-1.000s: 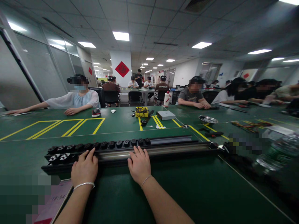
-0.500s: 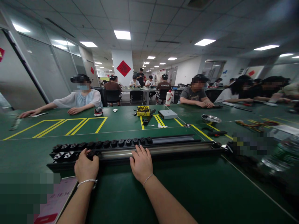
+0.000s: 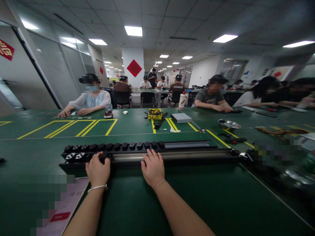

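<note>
A long black rail (image 3: pixel 187 154) lies across the green table (image 3: pixel 152 203) in front of me, with a row of several black sockets (image 3: pixel 115 146) set along its left half and a bare metal strip on its right half. My left hand (image 3: pixel 97 170) is closed in a pinch on one black socket (image 3: pixel 103 156) at the near edge of the rail. Further right, my right hand (image 3: pixel 153 166) lies flat, fingers spread, pressing on the rail's near edge. Both wrists wear thin bracelets.
A pink-and-white paper (image 3: pixel 64 213) lies at my near left. Across the table are a yellow box of cables (image 3: pixel 155 114), a grey box (image 3: pixel 180 117), a metal dish (image 3: pixel 228 124), a white bottle (image 3: pixel 181 100) and several seated people. A plastic bottle (image 3: pixel 295 173) lies at right.
My left fingers have curled from lying flat on the rail into a pinch on a socket. The view has shifted, so everything sits a little further right; my right hand stays on the rail.
</note>
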A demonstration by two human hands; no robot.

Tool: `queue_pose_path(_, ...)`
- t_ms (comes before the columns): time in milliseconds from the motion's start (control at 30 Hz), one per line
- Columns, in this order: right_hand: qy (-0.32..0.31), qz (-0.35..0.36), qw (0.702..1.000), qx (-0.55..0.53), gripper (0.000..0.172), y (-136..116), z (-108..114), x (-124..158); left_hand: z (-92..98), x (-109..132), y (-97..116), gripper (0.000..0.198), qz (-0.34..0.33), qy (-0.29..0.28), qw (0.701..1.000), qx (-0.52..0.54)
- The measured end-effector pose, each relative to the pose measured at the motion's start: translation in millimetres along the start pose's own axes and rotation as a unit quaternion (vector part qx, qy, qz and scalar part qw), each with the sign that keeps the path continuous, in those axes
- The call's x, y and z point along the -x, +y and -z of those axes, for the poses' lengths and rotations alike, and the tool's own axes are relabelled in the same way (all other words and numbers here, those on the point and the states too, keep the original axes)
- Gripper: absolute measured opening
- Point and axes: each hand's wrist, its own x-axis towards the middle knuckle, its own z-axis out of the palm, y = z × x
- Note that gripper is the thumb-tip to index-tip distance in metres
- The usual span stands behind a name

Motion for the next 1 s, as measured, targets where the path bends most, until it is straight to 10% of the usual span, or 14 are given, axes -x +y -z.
queue_pose_path(1000, 0.013, -0.009, 1.0, -0.012, 0.031, -3, 1, -1, 3.4, -5, -6, 0.06, -0.014, -0.038, 0.997, -0.069)
